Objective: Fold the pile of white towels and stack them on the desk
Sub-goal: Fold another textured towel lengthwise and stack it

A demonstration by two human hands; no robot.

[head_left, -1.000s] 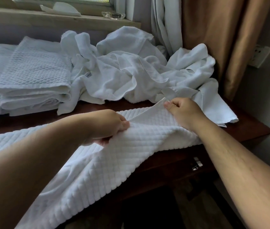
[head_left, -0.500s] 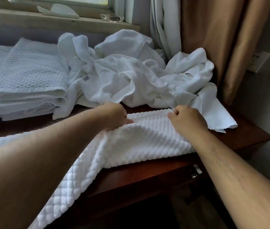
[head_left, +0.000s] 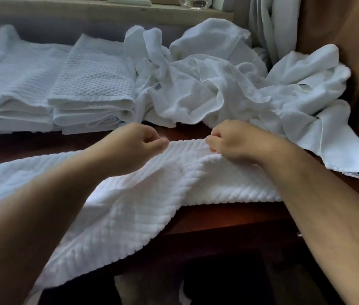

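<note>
A white waffle-textured towel [head_left: 174,183] lies spread across the dark wooden desk [head_left: 229,216], its near part hanging over the front edge. My left hand [head_left: 134,146] and my right hand [head_left: 235,142] sit side by side at the towel's far edge, fingers curled, each pinching that edge low against the desk. Behind them is a crumpled pile of white towels [head_left: 218,84]. At the back left stand two stacks of folded white towels [head_left: 92,89] [head_left: 9,89].
A brown curtain [head_left: 339,29] and a white sheer curtain [head_left: 270,23] hang at the back right. A window sill [head_left: 86,9] with a small glass dish [head_left: 194,2] runs behind the desk. One loose towel end [head_left: 339,155] trails toward the desk's right edge.
Both hands carried the towel's edge away from me and lowered it onto the desk, closer together. The raised corner in my right hand now lies flat.
</note>
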